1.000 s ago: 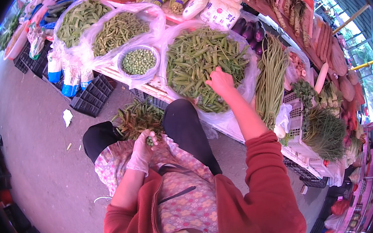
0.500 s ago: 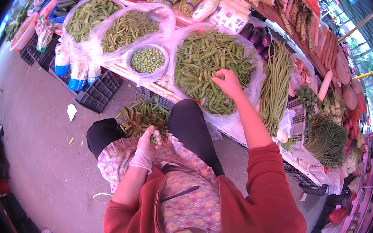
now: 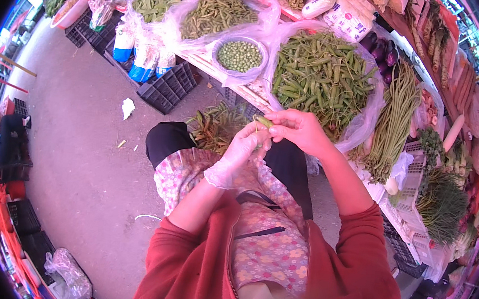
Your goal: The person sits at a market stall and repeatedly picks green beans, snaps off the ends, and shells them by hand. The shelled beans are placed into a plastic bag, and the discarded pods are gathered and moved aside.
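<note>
Vegetable stall [image 3: 200, 62], right fingers [image 3: 288, 117] pinched on green pod [image 3: 261, 120], gloved left fingers [image 3: 248, 134] curled against it, grip unclear

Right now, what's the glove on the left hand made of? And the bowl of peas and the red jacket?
The glove looks like thin, filmy plastic: skin shows through it. The bowl is probably plastic: its pale rim looks smooth. The red jacket seems soft, matte cloth, maybe fleece or knit: it folds without shining.
</note>
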The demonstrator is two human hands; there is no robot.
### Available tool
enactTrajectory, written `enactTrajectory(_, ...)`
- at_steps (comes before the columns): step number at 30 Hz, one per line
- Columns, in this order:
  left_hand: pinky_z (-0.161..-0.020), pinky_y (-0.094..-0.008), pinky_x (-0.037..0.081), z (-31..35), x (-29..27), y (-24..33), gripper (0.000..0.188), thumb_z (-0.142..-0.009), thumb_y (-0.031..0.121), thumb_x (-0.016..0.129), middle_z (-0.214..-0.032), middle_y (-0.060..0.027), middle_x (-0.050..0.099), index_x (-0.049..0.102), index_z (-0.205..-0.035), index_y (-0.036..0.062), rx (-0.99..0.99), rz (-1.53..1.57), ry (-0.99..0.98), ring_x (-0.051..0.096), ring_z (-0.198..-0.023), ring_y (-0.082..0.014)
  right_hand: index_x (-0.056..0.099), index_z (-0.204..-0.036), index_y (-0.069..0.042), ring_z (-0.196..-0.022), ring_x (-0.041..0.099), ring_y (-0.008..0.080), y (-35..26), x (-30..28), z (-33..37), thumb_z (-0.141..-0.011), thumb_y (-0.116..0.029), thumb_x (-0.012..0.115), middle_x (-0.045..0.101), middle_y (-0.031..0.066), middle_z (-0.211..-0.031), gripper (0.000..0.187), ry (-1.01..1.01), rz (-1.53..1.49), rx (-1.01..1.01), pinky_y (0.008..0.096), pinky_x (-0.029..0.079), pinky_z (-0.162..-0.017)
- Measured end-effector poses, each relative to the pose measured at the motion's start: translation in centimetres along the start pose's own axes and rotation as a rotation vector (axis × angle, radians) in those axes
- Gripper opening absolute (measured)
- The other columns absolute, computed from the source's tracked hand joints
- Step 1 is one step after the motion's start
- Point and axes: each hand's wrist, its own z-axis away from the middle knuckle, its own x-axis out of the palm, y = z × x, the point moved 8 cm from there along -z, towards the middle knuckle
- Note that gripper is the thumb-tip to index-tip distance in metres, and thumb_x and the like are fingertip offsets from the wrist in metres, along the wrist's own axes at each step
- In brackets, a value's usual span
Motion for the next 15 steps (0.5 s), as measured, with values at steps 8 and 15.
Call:
enactTrajectory(8, -0.045, -0.0189, 0.027, 0.5, -0.7, 0.3, 0.014, -0.093, 0.023, 0.053, -0.065, 0.0031, 0.051, 0.054, -0.089, 0.0089, 0.163, -0.048, 0.021, 0.039, -0.050, -0.0043, 0.066, -0.107, 0.002, -0.068, 0.062, 0.0113, 0.0, 1.1, 0.7, -0.086, -0.006, 0.067, 0.067, 0.0070, -0.088, 0.023, -0.020, 0.012, 0.102, 0.0240, 0.052, -0.063)
enactTrajectory(15, -0.043, -0.0198, 0.026, 0.3, -1.4, 0.3, 0.009, -0.089, 0.016, 0.050, -0.062, 0.0029, 0.050, 0.054, -0.084, 0.0087, 0.227, -0.012, 0.066, 0.036, -0.047, -0.0044, 0.066, -0.104, 0.003, -0.067, 0.062, 0.0107, 0.4, 1.8, 0.9, -0.088, -0.005, 0.064, 0.065, 0.0062, -0.084, 0.018, 0.009, -0.028, 0.061, 0.0231, 0.052, -0.061)
